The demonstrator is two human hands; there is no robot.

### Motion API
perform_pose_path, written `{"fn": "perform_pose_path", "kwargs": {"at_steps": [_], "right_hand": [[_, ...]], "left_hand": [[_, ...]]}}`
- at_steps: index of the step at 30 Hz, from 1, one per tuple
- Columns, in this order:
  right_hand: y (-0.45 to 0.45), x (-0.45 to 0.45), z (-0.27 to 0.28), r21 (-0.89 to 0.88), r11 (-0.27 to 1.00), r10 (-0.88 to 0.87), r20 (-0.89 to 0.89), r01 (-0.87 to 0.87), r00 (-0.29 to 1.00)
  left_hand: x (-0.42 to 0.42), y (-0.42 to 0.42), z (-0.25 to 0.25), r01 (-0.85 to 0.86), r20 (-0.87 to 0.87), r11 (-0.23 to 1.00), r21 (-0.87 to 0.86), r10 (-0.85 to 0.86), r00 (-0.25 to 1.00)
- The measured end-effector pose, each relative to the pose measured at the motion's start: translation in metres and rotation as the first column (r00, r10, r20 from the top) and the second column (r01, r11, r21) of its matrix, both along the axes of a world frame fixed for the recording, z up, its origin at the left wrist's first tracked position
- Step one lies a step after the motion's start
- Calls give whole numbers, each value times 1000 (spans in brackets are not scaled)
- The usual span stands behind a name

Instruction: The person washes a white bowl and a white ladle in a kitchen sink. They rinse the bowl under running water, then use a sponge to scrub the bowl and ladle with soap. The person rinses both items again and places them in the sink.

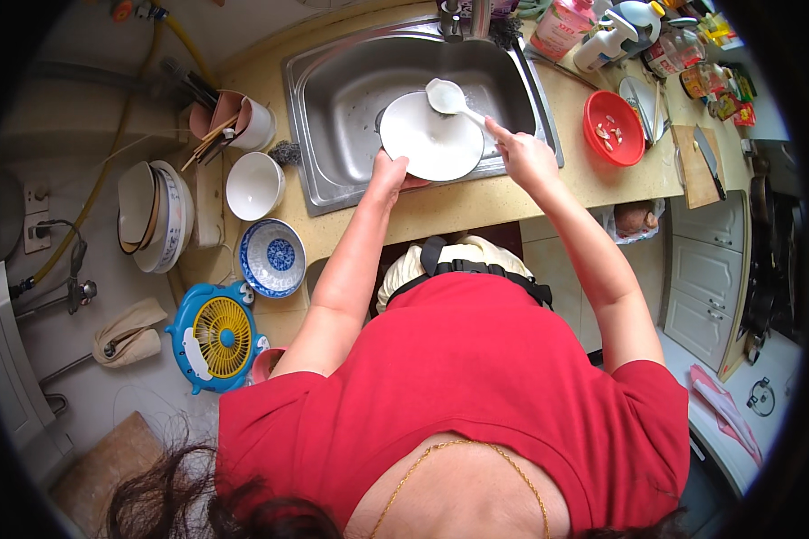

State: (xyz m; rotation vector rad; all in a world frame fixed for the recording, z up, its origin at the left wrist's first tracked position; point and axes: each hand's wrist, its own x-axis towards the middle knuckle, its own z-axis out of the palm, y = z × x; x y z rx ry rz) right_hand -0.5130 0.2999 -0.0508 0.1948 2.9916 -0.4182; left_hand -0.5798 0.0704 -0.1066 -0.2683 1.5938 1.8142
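Note:
My left hand (pixel 390 174) grips the near-left rim of a white plate or shallow bowl (pixel 431 145), held over the front of a stainless steel sink (pixel 337 108). In my right hand (pixel 527 156) is the handle of a white spoon (pixel 447 98), its index finger stretched along it. The spoon's bowl overlaps the far right rim of the white dish; whether the two touch I cannot tell. Behind them the faucet (pixel 452 23) stands at the sink's back edge.
Left of the sink are a white bowl (pixel 255 186), a blue-patterned bowl (pixel 273 258), a chopstick holder (pixel 253 124) and a blue fan (pixel 219 337). To the right, a red bowl (pixel 613 128) holds garlic cloves, near a knife (pixel 709 162) on a cutting board (pixel 690 176). Bottles (pixel 603 44) stand behind.

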Motion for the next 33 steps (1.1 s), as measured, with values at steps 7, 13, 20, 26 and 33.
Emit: {"fn": "perform_pose_path", "kwargs": {"at_steps": [7,13,20,26,33], "right_hand": [[-44,2,-2,-336,941,-6,-90,-25,996],[-21,-14,-8,-224,975,-42,-124,14,991],[-12,-16,-14,-44,997,-66,-33,64,997],[21,19,4,160,987,-7,55,-2,998],[-8,13,-3,229,970,102,-66,-85,993]], "left_hand": [[-5,9,14,69,-17,997,18,-69,997],[-2,11,10,110,-32,994,-12,-110,993],[1,8,9,35,-24,999,-10,-36,999],[1,-3,12,-21,-31,998,-62,19,999],[3,10,19,19,-20,1000,8,-19,1000]]}}
